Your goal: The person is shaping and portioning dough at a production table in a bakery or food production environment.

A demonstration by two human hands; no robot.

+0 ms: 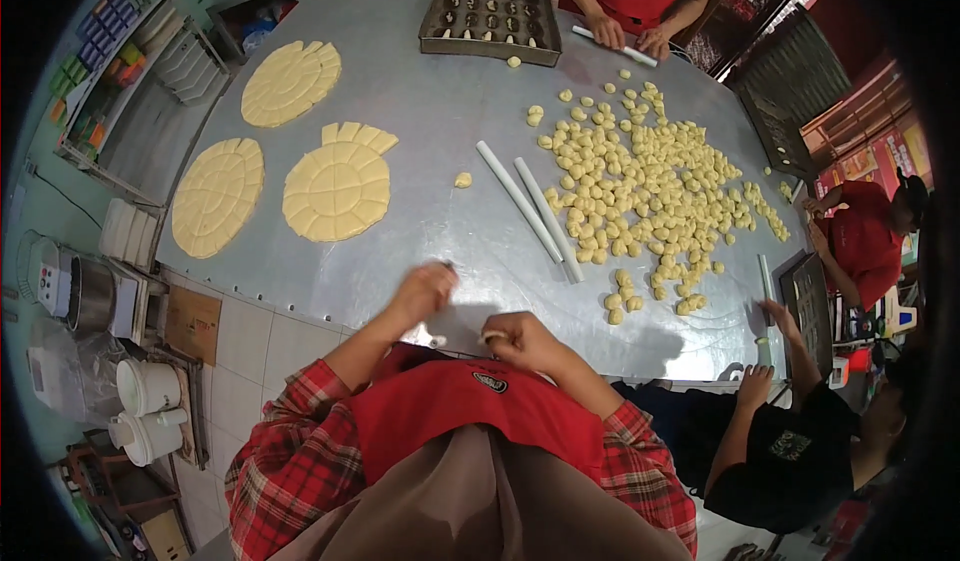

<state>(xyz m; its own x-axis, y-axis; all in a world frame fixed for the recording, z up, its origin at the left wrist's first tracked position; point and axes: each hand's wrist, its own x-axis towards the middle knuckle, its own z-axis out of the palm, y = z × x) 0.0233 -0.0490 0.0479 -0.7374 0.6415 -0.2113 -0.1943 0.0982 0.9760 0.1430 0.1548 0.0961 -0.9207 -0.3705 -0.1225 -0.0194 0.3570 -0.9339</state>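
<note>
Over the near edge of the metal table, my left hand (425, 293) is closed in a pinch. A small dark bit shows at its fingertips, too small to name. Beside it, my right hand (522, 341) is curled around a small pale piece of dough (493, 336), mostly hidden by the fingers. A lone dough ball (463, 180) lies ahead of my hands. Two white rolling pins, a left one (518, 201) and a right one (548, 219), lie side by side ahead of my right hand. A small white object (432, 340) sits at the table edge between my hands.
Three flat dough rounds cut into pieces, one of them nearest me (337, 189), lie at left. Many dough balls (640, 181) cover the right side. A baking tray (490, 19) with filled rows stands at the far edge. Co-workers with rolling pins (615, 45) are at the far and right sides.
</note>
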